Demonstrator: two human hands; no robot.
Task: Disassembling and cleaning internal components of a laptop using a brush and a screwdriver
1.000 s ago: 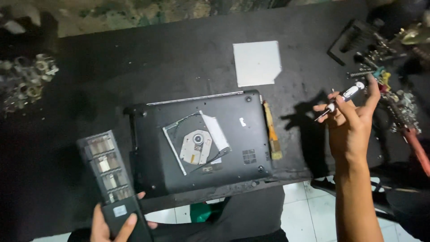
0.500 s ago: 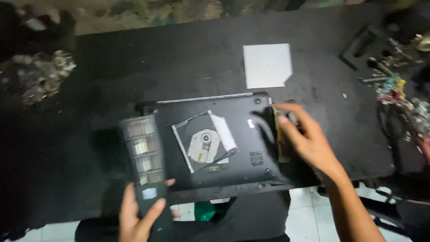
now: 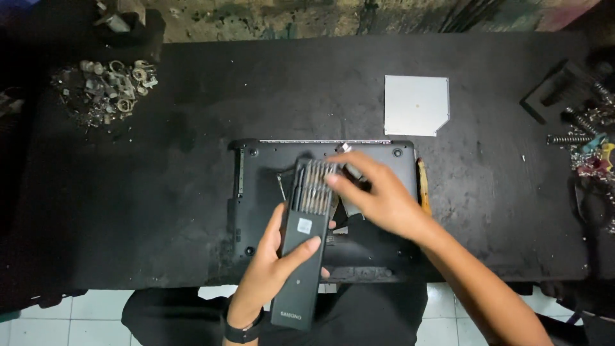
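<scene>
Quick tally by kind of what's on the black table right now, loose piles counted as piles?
Upturned laptop: 1
Bit case, in left hand, right hand at its bits: 1
Grey drive cover plate: 1
Scrap-metal pile: 1
Tool cluster: 1
Total: 5

A wide black tabletop (image 3: 160, 192) fills most of the view, its surface scuffed and dusty with pale smears. Beyond its far edge runs a rough, stained wall (image 3: 288, 16) in mottled brown and grey. Below the near edge, a floor of white tiles (image 3: 57, 323) with dark grout lines shows. The light is dim and falls evenly from above.
</scene>
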